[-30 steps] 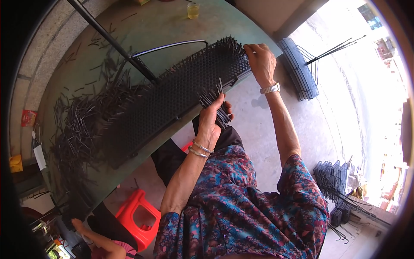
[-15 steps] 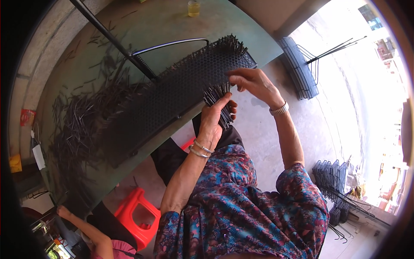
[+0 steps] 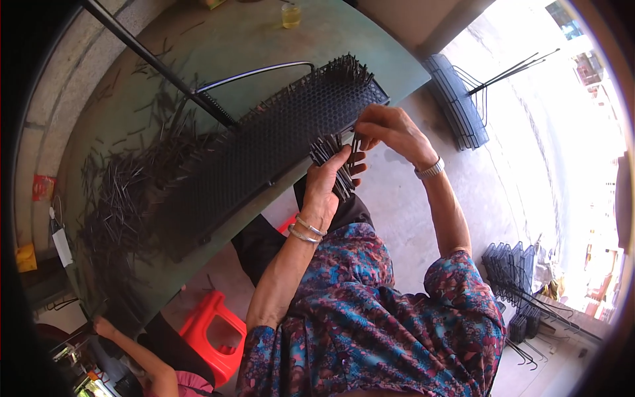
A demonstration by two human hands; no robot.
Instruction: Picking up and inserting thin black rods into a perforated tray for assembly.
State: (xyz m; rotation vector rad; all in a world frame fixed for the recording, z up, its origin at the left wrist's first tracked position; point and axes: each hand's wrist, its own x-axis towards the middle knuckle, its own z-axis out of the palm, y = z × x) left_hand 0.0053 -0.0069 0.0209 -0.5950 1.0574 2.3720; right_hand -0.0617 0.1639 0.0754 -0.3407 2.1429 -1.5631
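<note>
My left hand is closed round a bundle of thin dark rods, which fan out above the thumb and stick out below the fingers. Close by on the right, my right hand pinches the upper end of a dark rod at the bundle's edge; whether it is one rod or more I cannot tell. Just beyond both hands lies a long black panel full of small honeycomb holes. Many short rods stand upright along its far edge and thickly at its right end.
A heap of loose rods covers the left of the green table. A lamp-like metal arm crosses above it. A cup of yellow liquid stands far back. Wire racks, a red stool and another person's arm are around.
My right hand has shifted slightly right, and a dark rod now shows below its fingers, apart from the fanned tops. My left hand still grips the bundle in nearly the same place.
</note>
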